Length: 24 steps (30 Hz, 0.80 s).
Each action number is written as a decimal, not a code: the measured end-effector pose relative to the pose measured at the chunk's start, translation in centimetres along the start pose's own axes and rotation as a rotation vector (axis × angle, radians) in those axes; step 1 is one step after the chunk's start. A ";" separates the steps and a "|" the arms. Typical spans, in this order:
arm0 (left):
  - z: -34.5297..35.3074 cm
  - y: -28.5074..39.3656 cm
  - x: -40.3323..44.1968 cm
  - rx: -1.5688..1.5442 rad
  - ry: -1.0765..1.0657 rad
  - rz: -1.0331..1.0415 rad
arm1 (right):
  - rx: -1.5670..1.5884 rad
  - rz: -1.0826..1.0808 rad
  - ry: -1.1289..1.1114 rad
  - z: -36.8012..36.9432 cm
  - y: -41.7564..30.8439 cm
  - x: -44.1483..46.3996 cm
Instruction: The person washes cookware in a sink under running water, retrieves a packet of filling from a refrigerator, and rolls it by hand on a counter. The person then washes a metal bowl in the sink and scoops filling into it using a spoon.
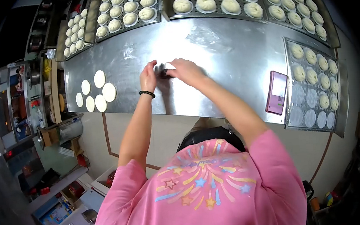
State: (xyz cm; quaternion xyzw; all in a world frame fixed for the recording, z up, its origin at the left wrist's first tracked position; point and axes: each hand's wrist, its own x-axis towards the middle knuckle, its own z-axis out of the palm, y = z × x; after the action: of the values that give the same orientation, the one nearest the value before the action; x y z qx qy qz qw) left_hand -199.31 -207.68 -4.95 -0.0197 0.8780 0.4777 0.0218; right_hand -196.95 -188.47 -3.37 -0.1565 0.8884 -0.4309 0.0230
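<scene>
My left hand (148, 77), with a dark braided band on its wrist, is upright over the metal table (219, 66). Its fingers are extended and slightly curved, and nothing visible is in them. To its right, my right hand (185, 70) is closed, thumb and fingers curled round something small. A white edge and a dark patch show at its fingertips, too small to identify. The two hands are a short gap apart. Several flat round dough pieces (109, 92) lie on the table's left part.
Perforated trays (167, 16) of pleated buns (206, 4) line the far edge. At the right, another tray (291, 102) holds buns and bare paper rounds (311, 98). A phone in a pink case (276, 92) lies left of it. Shelves (50, 89) stand at the left.
</scene>
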 end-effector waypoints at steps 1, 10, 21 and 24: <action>0.2 0.6 0.1 0.069 -0.048 0.007 | -0.079 -0.019 0.133 0.1 1.0 0.8; 4.5 -0.4 -4.5 0.495 -0.080 0.466 | -0.320 -0.087 0.097 2.5 1.8 -2.9; 4.8 1.4 -1.9 0.835 -0.124 0.277 | -0.433 0.002 0.201 3.8 2.2 1.4; 5.8 0.9 6.5 0.846 0.102 0.346 | -0.496 0.007 0.464 3.6 4.0 8.1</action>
State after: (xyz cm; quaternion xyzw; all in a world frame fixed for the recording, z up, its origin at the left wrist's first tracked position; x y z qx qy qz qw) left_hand -205.76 -202.36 -7.69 0.1143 0.9862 0.0723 -0.0952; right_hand -205.08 -191.29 -7.93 -0.0521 0.9483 -0.2258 -0.2169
